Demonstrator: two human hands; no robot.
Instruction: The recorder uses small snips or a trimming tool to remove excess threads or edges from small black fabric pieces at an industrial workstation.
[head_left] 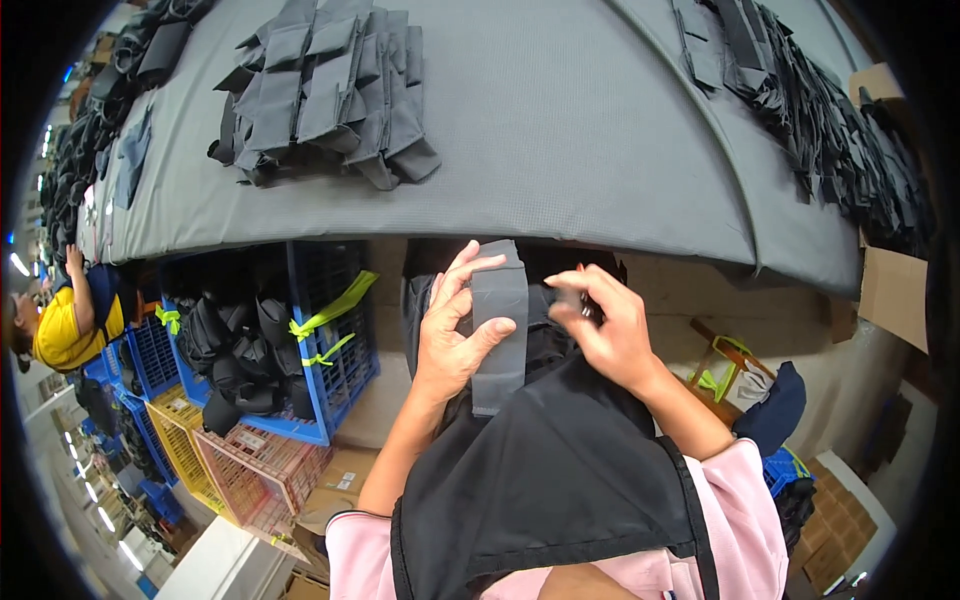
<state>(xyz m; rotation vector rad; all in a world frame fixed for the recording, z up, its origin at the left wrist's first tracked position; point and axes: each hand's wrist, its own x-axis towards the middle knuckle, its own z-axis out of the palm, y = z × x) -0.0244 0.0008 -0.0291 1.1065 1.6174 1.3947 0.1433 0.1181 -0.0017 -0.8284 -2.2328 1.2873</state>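
My left hand (452, 335) grips a flat grey fabric strip (499, 310), thumb across its front and fingers at its far edge. The strip hangs lengthwise over my black apron (560, 480), just short of the table edge. To the right of it, my right hand (605, 325) is raised with curled fingers. Motion smears its thumb and fingertips, and a small dark thing seems to sit in them, too unclear to name. A gap separates this hand from the strip.
On the grey-covered table (540, 120) lie a stack of grey fabric pieces (325, 90) and a dark pile (800, 110) at right. A blue crate (335, 340) of black items stands left, with pink (265, 465) and yellow crates beyond. A person in yellow (75, 320) is far left.
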